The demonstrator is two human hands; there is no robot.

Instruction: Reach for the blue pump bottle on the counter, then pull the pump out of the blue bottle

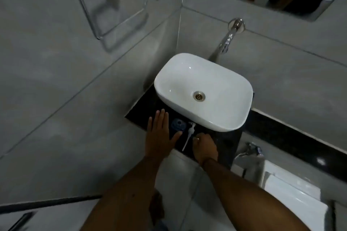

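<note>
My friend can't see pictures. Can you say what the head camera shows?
A left hand rests flat on a black counter beside a white sink. The right hand curls near a white pump and blue cap.

White basin (216, 78) on black counter (142, 103), drain (199, 96) in its middle. Chrome tap (230, 35) on far wall. Towel ring (105, 11) far left. Small tap (249, 150) near right.

Bathroom: basin (203, 90), wall tap (228, 40), towel ring (110, 17).
</note>
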